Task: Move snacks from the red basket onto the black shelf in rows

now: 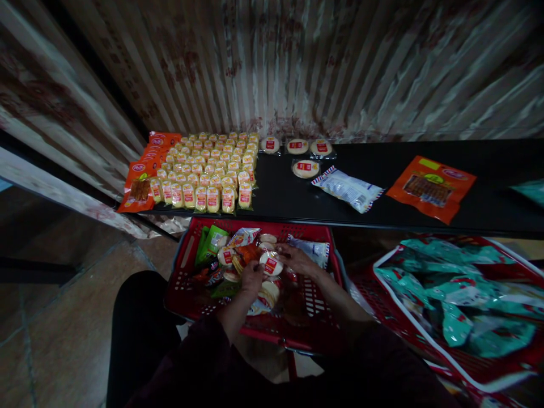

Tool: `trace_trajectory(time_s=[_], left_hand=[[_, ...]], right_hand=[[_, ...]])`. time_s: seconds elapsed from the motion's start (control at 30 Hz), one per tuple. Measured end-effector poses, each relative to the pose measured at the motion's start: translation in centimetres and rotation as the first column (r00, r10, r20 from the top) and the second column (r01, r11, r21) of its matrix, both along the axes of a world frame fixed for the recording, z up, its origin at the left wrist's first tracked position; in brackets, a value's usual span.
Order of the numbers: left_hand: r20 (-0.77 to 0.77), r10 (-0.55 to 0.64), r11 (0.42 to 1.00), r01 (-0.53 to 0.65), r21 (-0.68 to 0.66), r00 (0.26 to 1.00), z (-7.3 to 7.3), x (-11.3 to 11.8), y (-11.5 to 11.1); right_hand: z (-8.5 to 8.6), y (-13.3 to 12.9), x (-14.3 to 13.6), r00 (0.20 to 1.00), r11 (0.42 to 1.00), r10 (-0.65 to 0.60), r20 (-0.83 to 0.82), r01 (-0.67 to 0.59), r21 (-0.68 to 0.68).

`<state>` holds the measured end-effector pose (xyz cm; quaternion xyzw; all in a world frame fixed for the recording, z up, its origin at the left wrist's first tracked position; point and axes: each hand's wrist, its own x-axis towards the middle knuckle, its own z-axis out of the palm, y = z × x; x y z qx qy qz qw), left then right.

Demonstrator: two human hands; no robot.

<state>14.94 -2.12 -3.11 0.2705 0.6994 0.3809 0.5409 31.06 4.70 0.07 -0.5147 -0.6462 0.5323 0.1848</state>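
Note:
Both my hands are inside the red basket (182,294), over a jumble of packaged snacks. A round, pale wrapped cracker (271,265) with a red label is between them. My left hand (252,277) has its fingers closed at the cracker's near left edge. On the other side, the fingers of my right hand (298,262) grip its right edge. More wrapped crackers (268,292) lie just below. Around them in the basket are a green packet (211,245) and a blue-and-white packet (312,250).
On the black shelf (280,195) stand rows of small yellow wrapped cakes (206,173) beside orange packets (138,182). Further right lie several round crackers (306,168), a white packet (348,188) and an orange packet (431,188). A second basket (419,323) holds teal packets (463,289).

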Motion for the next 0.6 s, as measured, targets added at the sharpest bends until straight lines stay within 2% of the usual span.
trace_trajectory(time_s=[0.1,0.23,0.3,0.4,0.47,0.6], left_hand=[[0.159,0.105,0.994,-0.097,-0.058,0.982,0.1,-0.2,-0.2],[0.309,0.261,0.965,-0.243,-0.096,0.914,-0.3,-0.5,-0.6],[0.339,0.293,0.956,-0.274,-0.103,0.894,-0.7,-0.6,-0.8],[0.352,0.295,0.956,-0.269,-0.120,0.889,-1.2,-0.6,-0.9],[0.345,0.283,0.959,-0.254,-0.129,0.895,-1.4,-0.6,-0.9],[0.338,0.284,0.959,-0.256,-0.125,0.898,-1.6,-0.5,-1.0]], right_hand=[[-1.0,-0.1,-0.3,0.984,0.981,-0.119,-0.130,0.096,-0.167],[-1.6,-0.5,-0.8,0.890,0.889,-0.352,-0.290,0.221,-0.402],[-1.7,-0.8,-1.0,0.854,0.840,-0.412,-0.317,0.221,-0.496],[-1.6,-1.7,-1.5,0.843,0.786,-0.455,-0.287,0.229,-0.574],[-1.5,-2.3,-1.9,0.853,0.791,-0.441,-0.280,0.222,-0.570],[-1.1,-3.2,-2.5,0.865,0.845,-0.379,-0.328,0.180,-0.504]])
